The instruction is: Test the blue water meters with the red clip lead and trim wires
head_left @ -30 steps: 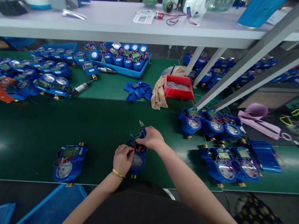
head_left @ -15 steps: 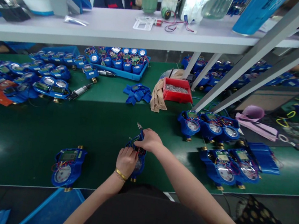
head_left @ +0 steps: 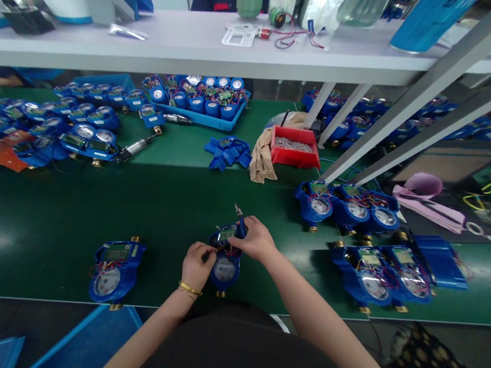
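A blue water meter lies on the green bench before me, its case uncovered. A small display, circuit board and coloured wires show above its round dial. My left hand is closed in a pinch at the meter's left side by the wires; whatever is between the fingertips is too small to make out. My right hand is closed around blue-handled pliers, metal tip pointing away from me, with the thumb resting by the display. Another uncovered water meter lies to the left, wires loose.
Several water meters stand on the right and others at far left near an electric screwdriver. Blue covers, a cloth and a red screw bin lie ahead. An overhead shelf and slanted posts cross the view.
My left hand has drawn back left and down from the meter, baring its display and dial. My right hand stays on the pliers. The view has shifted slightly.
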`<move>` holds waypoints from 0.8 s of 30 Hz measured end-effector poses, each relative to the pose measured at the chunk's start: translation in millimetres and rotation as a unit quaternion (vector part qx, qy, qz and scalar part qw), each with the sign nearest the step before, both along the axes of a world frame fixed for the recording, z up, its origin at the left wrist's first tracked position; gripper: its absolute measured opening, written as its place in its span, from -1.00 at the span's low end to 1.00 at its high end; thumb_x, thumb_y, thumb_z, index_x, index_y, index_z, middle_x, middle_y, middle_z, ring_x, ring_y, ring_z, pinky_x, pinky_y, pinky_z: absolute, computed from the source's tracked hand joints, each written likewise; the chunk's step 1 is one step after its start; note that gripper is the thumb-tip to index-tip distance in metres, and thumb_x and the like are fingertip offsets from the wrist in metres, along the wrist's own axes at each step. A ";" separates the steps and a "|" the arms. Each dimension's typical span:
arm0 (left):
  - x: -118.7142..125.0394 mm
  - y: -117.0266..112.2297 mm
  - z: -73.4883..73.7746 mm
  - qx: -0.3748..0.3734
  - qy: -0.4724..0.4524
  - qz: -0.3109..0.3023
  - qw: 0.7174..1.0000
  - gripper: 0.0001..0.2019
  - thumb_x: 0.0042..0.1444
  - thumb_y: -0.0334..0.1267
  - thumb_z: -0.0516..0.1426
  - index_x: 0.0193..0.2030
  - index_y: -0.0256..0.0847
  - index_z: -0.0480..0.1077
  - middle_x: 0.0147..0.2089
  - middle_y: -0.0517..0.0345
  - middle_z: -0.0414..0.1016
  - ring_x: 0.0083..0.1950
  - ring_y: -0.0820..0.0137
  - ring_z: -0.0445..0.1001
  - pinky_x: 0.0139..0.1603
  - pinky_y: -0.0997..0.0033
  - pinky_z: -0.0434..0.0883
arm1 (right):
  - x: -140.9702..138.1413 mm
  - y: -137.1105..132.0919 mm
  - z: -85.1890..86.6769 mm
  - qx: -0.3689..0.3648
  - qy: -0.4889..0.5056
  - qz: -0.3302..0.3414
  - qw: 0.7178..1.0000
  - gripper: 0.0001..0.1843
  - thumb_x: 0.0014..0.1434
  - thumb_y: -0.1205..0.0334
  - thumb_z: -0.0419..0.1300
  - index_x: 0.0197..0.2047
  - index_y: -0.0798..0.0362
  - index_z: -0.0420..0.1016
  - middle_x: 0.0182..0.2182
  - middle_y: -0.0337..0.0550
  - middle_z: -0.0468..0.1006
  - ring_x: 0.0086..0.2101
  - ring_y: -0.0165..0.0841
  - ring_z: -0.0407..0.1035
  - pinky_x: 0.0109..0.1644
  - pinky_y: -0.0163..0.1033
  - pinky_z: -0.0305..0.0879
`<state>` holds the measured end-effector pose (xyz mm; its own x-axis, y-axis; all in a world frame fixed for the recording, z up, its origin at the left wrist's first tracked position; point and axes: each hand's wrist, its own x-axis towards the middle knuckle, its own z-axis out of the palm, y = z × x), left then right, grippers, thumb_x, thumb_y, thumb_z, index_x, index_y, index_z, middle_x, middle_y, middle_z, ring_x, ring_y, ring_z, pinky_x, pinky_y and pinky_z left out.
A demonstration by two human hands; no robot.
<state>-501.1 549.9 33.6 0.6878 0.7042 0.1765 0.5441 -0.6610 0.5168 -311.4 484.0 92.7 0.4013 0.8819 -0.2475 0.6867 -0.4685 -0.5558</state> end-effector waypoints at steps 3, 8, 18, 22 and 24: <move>5.6 -8.5 3.6 0.014 0.003 -0.014 1.000 -0.83 0.23 -0.20 0.12 -0.26 -0.28 0.39 -0.28 0.16 0.43 -0.23 0.39 0.44 -0.18 0.27 0.46 | -1.1 1.7 -0.9 0.008 0.005 -0.009 1.000 -0.67 0.21 0.02 0.17 -0.12 0.11 0.39 -0.15 -0.12 0.43 -0.20 -0.31 0.36 -0.13 -0.10 0.34; 16.4 -17.5 3.2 0.050 0.019 -0.044 0.998 -0.83 0.23 -0.19 0.12 -0.26 -0.27 0.39 -0.28 0.16 0.43 -0.23 0.38 0.44 -0.14 0.24 0.45 | -3.6 4.8 0.6 0.007 0.007 -0.020 1.000 -0.68 0.22 0.02 0.17 -0.12 0.12 0.40 -0.16 -0.12 0.43 -0.21 -0.31 0.36 -0.13 -0.11 0.34; 17.8 -13.6 -2.3 0.109 0.069 -0.074 0.989 -0.83 0.22 -0.19 0.12 -0.26 -0.28 0.38 -0.26 0.15 0.42 -0.21 0.36 0.43 -0.13 0.22 0.44 | -5.2 5.6 -0.1 0.007 0.014 -0.028 0.999 -0.68 0.22 0.04 0.17 -0.11 0.12 0.40 -0.14 -0.11 0.44 -0.19 -0.30 0.37 -0.12 -0.09 0.35; 17.2 -12.5 -6.0 0.097 0.079 -0.074 0.989 -0.82 0.22 -0.19 0.13 -0.28 -0.29 0.38 -0.26 0.14 0.42 -0.20 0.36 0.43 -0.12 0.21 0.43 | -5.0 5.8 -3.8 0.013 0.029 -0.031 0.999 -0.69 0.22 0.05 0.17 -0.10 0.12 0.40 -0.12 -0.11 0.43 -0.16 -0.29 0.37 -0.09 -0.07 0.35; 15.2 -12.6 -8.6 0.088 0.075 -0.063 0.991 -0.82 0.22 -0.18 0.12 -0.27 -0.27 0.38 -0.25 0.14 0.43 -0.18 0.35 0.43 -0.10 0.19 0.43 | -6.0 4.7 -4.1 0.021 0.035 -0.038 0.998 -0.69 0.22 0.05 0.17 -0.11 0.11 0.40 -0.12 -0.11 0.43 -0.17 -0.29 0.36 -0.09 -0.08 0.34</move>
